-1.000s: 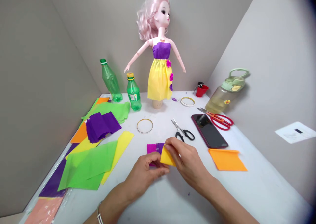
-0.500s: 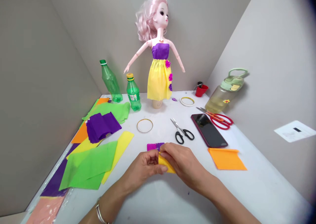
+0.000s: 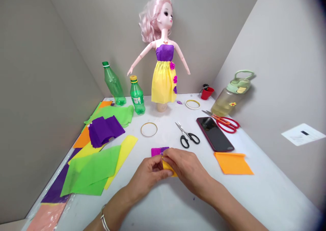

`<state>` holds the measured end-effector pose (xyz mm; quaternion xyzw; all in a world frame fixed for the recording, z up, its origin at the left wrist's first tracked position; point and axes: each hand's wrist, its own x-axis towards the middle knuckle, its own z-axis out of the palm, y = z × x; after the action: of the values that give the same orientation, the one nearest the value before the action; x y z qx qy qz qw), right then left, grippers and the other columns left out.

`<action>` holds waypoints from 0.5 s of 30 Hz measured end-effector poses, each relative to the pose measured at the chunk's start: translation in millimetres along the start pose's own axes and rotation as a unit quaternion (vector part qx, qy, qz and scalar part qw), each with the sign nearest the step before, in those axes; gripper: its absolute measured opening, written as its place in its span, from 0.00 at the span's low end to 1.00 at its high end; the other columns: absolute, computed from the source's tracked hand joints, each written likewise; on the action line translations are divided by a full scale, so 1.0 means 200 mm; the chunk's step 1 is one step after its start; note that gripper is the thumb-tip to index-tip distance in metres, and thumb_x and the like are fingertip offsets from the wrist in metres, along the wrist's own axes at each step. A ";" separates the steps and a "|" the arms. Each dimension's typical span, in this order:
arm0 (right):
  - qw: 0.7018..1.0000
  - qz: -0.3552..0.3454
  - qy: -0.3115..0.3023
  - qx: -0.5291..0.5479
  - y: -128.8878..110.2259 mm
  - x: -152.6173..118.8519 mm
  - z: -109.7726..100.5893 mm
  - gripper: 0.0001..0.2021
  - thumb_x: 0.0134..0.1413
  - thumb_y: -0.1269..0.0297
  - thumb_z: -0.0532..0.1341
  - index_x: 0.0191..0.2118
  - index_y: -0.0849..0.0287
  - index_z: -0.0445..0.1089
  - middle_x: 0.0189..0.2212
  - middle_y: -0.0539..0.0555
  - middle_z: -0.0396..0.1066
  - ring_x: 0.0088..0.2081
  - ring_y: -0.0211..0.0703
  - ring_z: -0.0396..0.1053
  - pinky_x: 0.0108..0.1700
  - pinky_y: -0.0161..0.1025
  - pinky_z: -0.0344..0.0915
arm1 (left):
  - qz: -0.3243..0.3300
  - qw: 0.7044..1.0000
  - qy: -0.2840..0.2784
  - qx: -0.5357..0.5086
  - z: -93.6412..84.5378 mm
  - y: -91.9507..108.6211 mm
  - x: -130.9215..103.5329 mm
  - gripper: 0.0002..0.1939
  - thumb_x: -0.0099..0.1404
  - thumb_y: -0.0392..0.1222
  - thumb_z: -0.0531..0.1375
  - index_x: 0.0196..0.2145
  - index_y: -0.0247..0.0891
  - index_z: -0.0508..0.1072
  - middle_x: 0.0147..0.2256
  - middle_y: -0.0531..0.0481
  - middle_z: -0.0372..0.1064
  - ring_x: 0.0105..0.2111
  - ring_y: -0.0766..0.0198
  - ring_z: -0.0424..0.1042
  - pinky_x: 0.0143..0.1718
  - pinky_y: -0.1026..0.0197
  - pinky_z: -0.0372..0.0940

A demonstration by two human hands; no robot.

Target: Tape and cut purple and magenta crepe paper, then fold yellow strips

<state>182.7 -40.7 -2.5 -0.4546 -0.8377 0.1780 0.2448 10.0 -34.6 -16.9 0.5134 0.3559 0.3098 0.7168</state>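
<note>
Near the front middle of the white table, my left hand (image 3: pixel 149 171) and my right hand (image 3: pixel 187 166) meet around a small piece of yellow-orange paper (image 3: pixel 168 168). Fingers of both hands pinch it, and my right fingers cover its upper part. Just beyond the fingertips lies a magenta and purple strip (image 3: pixel 156 152), partly hidden by my right hand. Black-handled scissors (image 3: pixel 187 136) lie open beyond my right hand, and a thin gold ring (image 3: pixel 149 130) lies beyond my left. An orange sheet (image 3: pixel 233 163) is to the right.
A pink-haired doll (image 3: pixel 163 78) in a purple and yellow dress stands at the back. Green bottles (image 3: pixel 138 97) and coloured sheets (image 3: pixel 94 170) are on the left. A phone (image 3: pixel 215 134), red-handled scissors (image 3: pixel 226 124), a tape roll (image 3: pixel 193 104) and a water bottle (image 3: pixel 225 100) are on the right.
Less of the yellow-orange paper shows below my right fingers. Both hands keep nearly the same place and hold; my right hand has shifted slightly left.
</note>
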 end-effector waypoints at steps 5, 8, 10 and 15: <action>1.000 0.003 -0.001 -0.002 -0.01 0.00 -0.01 0.09 0.69 0.65 0.48 0.36 0.55 0.62 0.25 0.47 0.65 0.24 0.37 0.60 0.27 0.35 0.53 | -0.003 0.999 -0.028 0.021 -0.03 0.01 -0.01 0.13 0.58 0.48 0.67 0.33 0.35 0.76 0.27 0.53 0.67 0.30 0.66 0.63 0.34 0.64 0.58; 0.999 0.045 0.023 0.000 0.00 0.01 -0.05 0.09 0.71 0.63 0.48 0.40 0.55 0.63 0.30 0.49 0.70 0.29 0.39 0.67 0.31 0.35 0.58 | -0.013 1.000 -0.023 0.005 -0.04 0.01 0.00 0.14 0.57 0.48 0.68 0.36 0.35 0.78 0.29 0.52 0.69 0.31 0.65 0.65 0.36 0.63 0.59; 0.991 0.092 0.072 -0.060 0.05 0.01 -0.08 0.08 0.71 0.64 0.49 0.44 0.56 0.64 0.37 0.53 0.73 0.36 0.43 0.70 0.36 0.36 0.60 | -0.018 1.000 0.014 -0.009 -0.05 0.01 0.01 0.16 0.55 0.48 0.69 0.37 0.34 0.78 0.30 0.51 0.70 0.31 0.65 0.65 0.36 0.63 0.60; 0.929 0.210 0.012 -0.304 0.26 0.01 -0.12 0.06 0.63 0.65 0.60 0.45 0.60 0.67 0.38 0.59 0.70 0.43 0.54 0.67 0.38 0.42 0.61 | 0.021 0.985 0.164 -0.051 -0.08 0.01 0.03 0.16 0.55 0.50 0.70 0.33 0.34 0.77 0.23 0.56 0.65 0.24 0.71 0.60 0.30 0.67 0.58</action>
<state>230.4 -10.6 -10.1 -0.6746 -0.7343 -0.0434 0.0624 -0.4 -20.2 -19.7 0.4262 0.4415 0.4224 0.6671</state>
